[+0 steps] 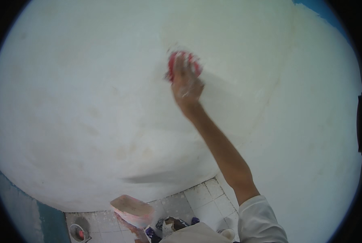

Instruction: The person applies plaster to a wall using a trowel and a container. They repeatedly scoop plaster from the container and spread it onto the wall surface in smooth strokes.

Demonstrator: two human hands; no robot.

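My right hand [188, 83], streaked with white, reaches far up the white wall [88, 93]. Its fingers are spread over the back of a red pad [196, 65], which they hold against the wall surface. White smears mark the red, and motion blurs both the pad and the fingertips, so its exact kind cannot be made out. Around the pad the wall looks slightly cream-toned, with faint brownish stains lower down. My left hand is out of the picture.
Below, on the white tiled floor [207, 194], stand a pinkish tub [132, 208] and a bucket [80, 233] with something red inside. Dark crumpled bags [177, 223] and a whitish round container [228, 233] lie close by my body. A second white wall [302, 162] meets at the right.
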